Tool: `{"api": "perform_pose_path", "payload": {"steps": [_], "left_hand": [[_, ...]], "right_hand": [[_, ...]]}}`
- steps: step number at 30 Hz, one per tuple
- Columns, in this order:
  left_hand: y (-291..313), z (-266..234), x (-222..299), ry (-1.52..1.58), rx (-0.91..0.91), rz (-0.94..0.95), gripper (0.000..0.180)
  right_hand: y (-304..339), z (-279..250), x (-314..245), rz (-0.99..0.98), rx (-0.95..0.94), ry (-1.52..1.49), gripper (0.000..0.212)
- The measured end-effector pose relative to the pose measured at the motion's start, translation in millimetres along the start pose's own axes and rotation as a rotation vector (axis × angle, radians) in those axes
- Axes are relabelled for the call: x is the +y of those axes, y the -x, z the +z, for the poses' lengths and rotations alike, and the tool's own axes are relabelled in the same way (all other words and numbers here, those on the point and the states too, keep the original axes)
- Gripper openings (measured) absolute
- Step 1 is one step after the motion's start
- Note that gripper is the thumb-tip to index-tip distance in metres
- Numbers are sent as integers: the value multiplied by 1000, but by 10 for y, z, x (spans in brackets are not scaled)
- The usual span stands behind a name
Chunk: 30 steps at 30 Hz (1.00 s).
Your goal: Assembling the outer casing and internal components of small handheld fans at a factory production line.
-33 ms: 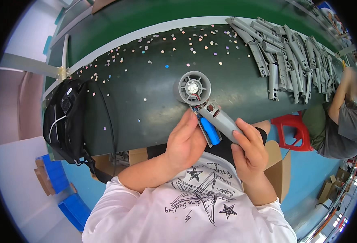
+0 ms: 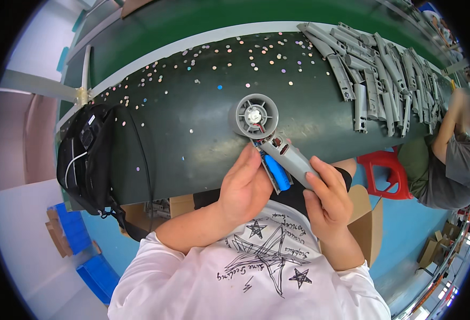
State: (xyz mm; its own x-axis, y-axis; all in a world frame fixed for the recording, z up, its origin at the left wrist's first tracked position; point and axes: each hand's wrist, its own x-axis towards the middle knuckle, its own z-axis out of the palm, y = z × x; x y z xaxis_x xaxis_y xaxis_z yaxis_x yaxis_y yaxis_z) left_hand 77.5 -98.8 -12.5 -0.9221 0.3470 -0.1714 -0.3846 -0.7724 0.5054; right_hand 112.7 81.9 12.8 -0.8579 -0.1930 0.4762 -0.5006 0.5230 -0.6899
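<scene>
My left hand (image 2: 243, 186) is closed around the open handle of a grey handheld fan (image 2: 275, 116). The fan's round, spoked head has a white hub and points up over the table edge. A blue cylindrical battery (image 2: 276, 172) lies in the handle half beside my left fingers, with small wires near the neck. Between thumb and fingers, my right hand (image 2: 328, 197) grips a grey handle shell (image 2: 293, 162). That shell is angled away from the battery side at its lower end, and its upper end meets the fan head's neck. My left fingertips are partly hidden behind the handle.
Many grey handle shells (image 2: 373, 90) are piled at the table's right. Small round stickers (image 2: 256, 68) dot the dark green tabletop (image 2: 203, 106). At left sits a black bag (image 2: 91, 154) with a cable. A red stool (image 2: 387, 173) and a co-worker (image 2: 453, 165) are at right; cardboard boxes stand below.
</scene>
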Motion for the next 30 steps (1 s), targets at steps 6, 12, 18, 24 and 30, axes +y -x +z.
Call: {"api": "perform_pose_path", "payload": {"steps": [6,12,18,24,30], "left_hand": [[0,-4,-19,34,-66,9,50],[0,16,-22,29,-75,19,51],[1,18,-35,40,-94,6,53],[14,7,-41,13,-98,1,53],[15,-11,-69,-3,-129,1,53]], "right_hand": [[-19,-12,-18,-69,-43,48,44],[-24,18,-51,-91,-38,79,44],[9,63,-54,-103,-15,122,44],[8,84,-62,-104,-17,114,46],[33,115,-46,-92,-10,107,47]]}}
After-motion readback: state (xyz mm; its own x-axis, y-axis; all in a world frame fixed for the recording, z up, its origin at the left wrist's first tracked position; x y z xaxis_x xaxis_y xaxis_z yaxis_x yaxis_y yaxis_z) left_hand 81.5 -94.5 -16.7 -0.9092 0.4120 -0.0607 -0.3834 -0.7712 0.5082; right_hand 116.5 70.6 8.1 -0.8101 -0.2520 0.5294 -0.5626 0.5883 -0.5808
